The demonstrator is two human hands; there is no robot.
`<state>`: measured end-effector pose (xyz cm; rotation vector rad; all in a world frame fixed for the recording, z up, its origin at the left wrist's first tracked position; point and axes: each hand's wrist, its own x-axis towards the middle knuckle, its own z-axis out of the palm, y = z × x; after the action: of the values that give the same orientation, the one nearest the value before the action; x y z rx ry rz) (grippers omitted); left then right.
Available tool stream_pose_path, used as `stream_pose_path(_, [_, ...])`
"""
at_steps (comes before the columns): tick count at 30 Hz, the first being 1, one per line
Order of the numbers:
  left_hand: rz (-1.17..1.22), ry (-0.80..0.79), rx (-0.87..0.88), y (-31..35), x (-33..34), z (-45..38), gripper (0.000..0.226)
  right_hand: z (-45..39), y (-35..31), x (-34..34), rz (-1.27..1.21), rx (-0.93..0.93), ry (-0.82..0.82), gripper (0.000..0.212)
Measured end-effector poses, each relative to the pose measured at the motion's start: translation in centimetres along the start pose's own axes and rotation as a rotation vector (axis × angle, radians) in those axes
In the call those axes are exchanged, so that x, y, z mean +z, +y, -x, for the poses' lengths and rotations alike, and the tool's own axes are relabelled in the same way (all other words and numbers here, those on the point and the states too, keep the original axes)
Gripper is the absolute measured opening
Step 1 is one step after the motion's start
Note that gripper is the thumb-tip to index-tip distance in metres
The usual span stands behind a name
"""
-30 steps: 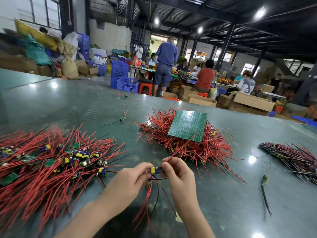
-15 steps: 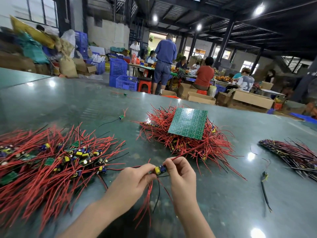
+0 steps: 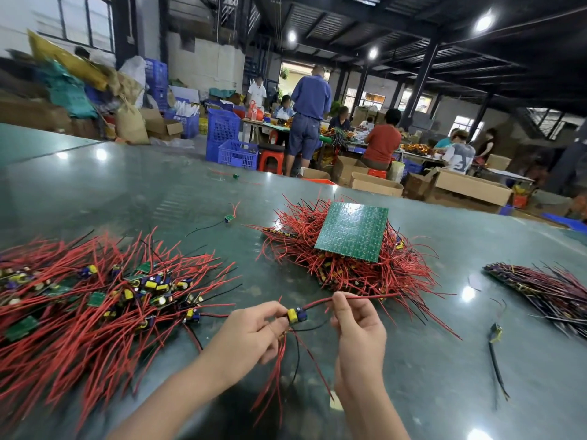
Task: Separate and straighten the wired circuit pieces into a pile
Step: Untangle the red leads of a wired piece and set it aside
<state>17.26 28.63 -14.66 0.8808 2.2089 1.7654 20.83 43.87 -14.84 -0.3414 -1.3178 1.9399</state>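
Above the surface (image 3: pixel 133 192) near its front edge, the left hand (image 3: pixel 251 331) pinches a small circuit piece (image 3: pixel 297 315), and the right hand (image 3: pixel 359 325) pinches its red wire (image 3: pixel 355 298). More red wires hang below the left hand.

A wire pile (image 3: pixel 95 300) lies at frame left, a second pile (image 3: pixel 343 265) at centre with a circuit panel (image 3: pixel 352 230) on top, a third bundle (image 3: pixel 540 287) at right, all on a table (image 3: pixel 127 192).

Two bare forearms, left hand (image 3: pixel 251 335), right hand (image 3: pixel 359 331), no sleeves, short fingernails
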Motion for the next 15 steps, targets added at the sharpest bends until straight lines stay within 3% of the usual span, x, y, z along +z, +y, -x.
stream_pose_path(5, [-0.071, 0.067, 0.015, 0.1, -0.3, -0.1, 0.018, 0.0, -0.3, 0.0, -0.03, 0.005, -0.049, 0.003])
stream_pose_path(8, [-0.352, 0.351, 0.088, 0.3, -3.0, -0.3, 0.013, -0.8, -0.7, -0.4, -0.076, 0.114, -0.032, 0.015])
stream_pose_path(10, [-0.623, 0.584, 0.118, 0.5, -5.5, -0.2, 0.004, -1.1, -0.9, -0.8, -0.013, 0.164, -0.012, 0.011])
stream_pose_path(12, [-0.851, 0.774, 0.097, 0.4, -8.0, -0.2, 0.006, -1.1, -0.7, -0.9, 0.101, 0.185, -0.035, 0.015])
stream_pose_path(15, [-0.954, 0.949, -0.016, -0.6, -11.1, 0.0, 0.012, -0.8, -0.3, -0.9, 0.385, 0.151, -0.182, 0.019])
